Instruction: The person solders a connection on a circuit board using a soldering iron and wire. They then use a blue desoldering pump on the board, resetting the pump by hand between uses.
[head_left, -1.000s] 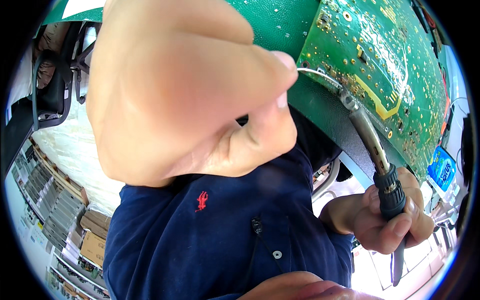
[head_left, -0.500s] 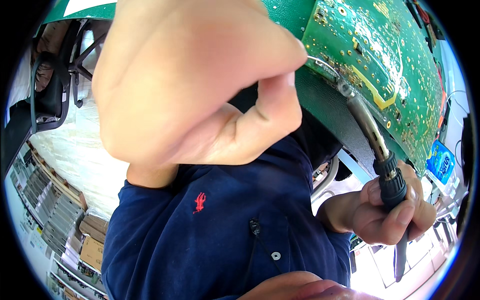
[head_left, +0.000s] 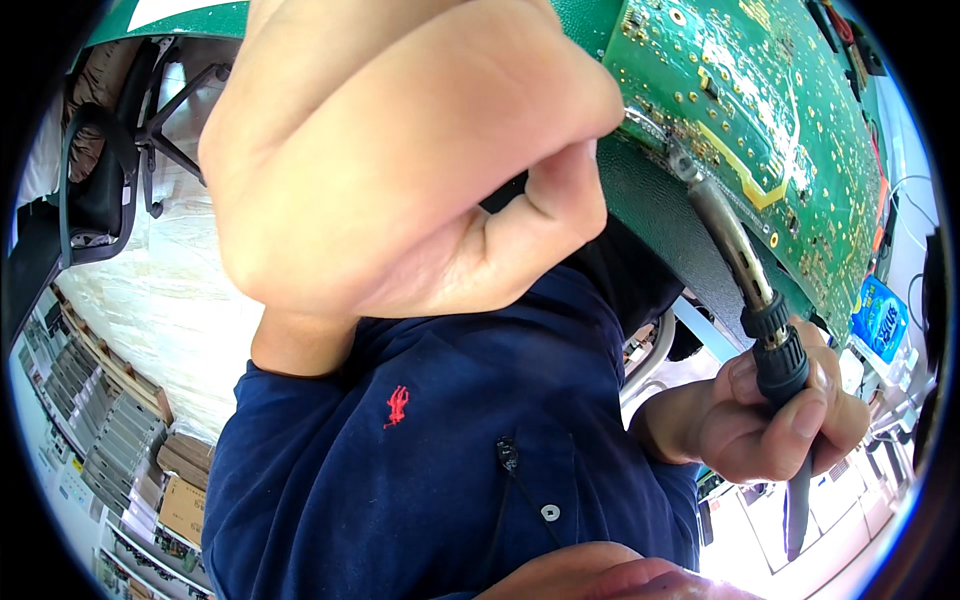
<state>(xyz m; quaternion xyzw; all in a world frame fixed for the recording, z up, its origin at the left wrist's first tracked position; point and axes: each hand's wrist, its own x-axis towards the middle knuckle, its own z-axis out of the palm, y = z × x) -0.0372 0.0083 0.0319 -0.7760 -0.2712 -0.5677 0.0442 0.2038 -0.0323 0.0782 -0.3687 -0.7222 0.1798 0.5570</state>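
Note:
My left hand (head_left: 400, 170) is large and close at the upper middle, thumb and forefinger pinched on a thin silvery solder wire (head_left: 643, 122). The wire runs right from the fingertips to the near edge of a green circuit board (head_left: 740, 110). At the right, my right hand (head_left: 775, 410) is closed around the dark grip of a soldering iron (head_left: 738, 245). The iron points up and left, and its tip meets the board's near edge beside the wire's end. Whether tip and wire touch cannot be made out. Small gold pads and solder points dot the board.
The board lies on a green work surface (head_left: 575, 25). A blue packet (head_left: 879, 320) stands beyond it at the right. Cables hang near the right rim. A black chair (head_left: 100, 180) is at the left, with cardboard boxes (head_left: 183, 508) and shelving below it.
My left hand has moved slightly right toward the board, and less wire shows beyond its fingers. The iron has shifted a little left and up, its tip staying at the board's edge.

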